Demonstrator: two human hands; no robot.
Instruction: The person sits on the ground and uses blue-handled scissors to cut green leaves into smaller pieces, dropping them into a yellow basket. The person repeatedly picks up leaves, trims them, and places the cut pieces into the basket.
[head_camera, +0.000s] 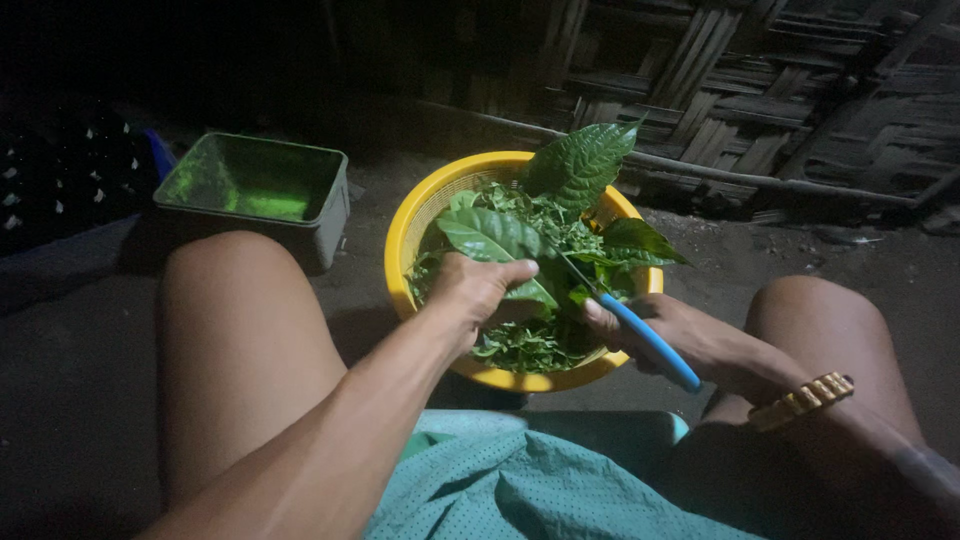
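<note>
Head view: a bunch of whole green leaves (560, 215) is gripped in the left hand (478, 288) over the yellow basket (412, 225), a blue-handled knife (640, 335) clenched in the right hand (668, 330); shredded greens (530, 345) already heaped inside, large leaves uncut.

This looks like a rural home's yard or porch at night, used for preparing food. The far side is closed off by a woven bamboo wall (760, 90) with a pole (760, 180) lying along its foot. The floor (800, 250) is bare packed earth, dark outside a small pool of light. Low on that ground sit a yellow basket (420, 215) of leaves (575, 165) and, to the left, a grey tub (330, 215), so the work is done sitting low.
</note>
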